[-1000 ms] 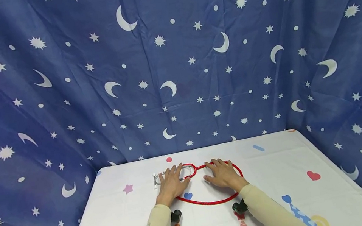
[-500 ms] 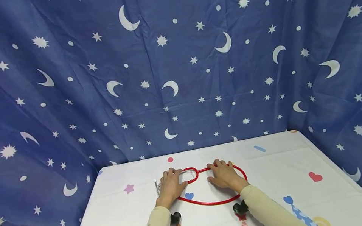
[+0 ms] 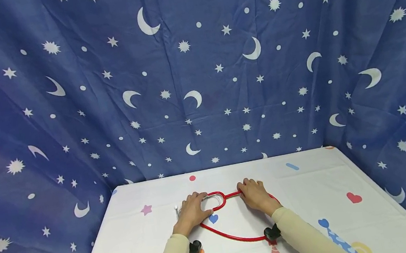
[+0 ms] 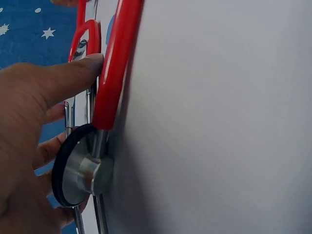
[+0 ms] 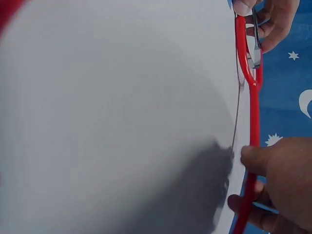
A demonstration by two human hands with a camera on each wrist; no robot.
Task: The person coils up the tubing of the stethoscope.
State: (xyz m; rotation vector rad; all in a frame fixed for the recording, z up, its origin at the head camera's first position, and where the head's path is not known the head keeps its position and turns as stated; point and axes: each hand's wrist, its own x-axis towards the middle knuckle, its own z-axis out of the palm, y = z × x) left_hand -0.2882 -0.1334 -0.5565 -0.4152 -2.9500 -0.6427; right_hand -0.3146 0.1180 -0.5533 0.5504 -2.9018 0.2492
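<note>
A red stethoscope (image 3: 233,237) lies looped on the white printed tablecloth (image 3: 311,189). My left hand (image 3: 194,209) grips its left end. In the left wrist view the thumb (image 4: 63,80) presses the red tube (image 4: 114,73), and the fingers curl behind the metal chest piece (image 4: 80,168) with its black rim. My right hand (image 3: 254,194) holds the tube at the far right of the loop. In the right wrist view its thumb and fingers (image 5: 282,185) pinch the red tube (image 5: 252,112). The left hand (image 5: 275,19) shows at the far end of that view.
A blue curtain (image 3: 195,67) with white stars and moons hangs close behind the table and down both sides. The table's left edge (image 3: 95,247) and right edge (image 3: 381,193) meet that cloth. Black wrist cameras (image 3: 195,247) (image 3: 272,233) sit on both sleeves.
Both hands lay flat over the stethoscope a second ago; now their fingers are curled round it. The red loop has been drawn narrower and its near side has shifted toward me.
</note>
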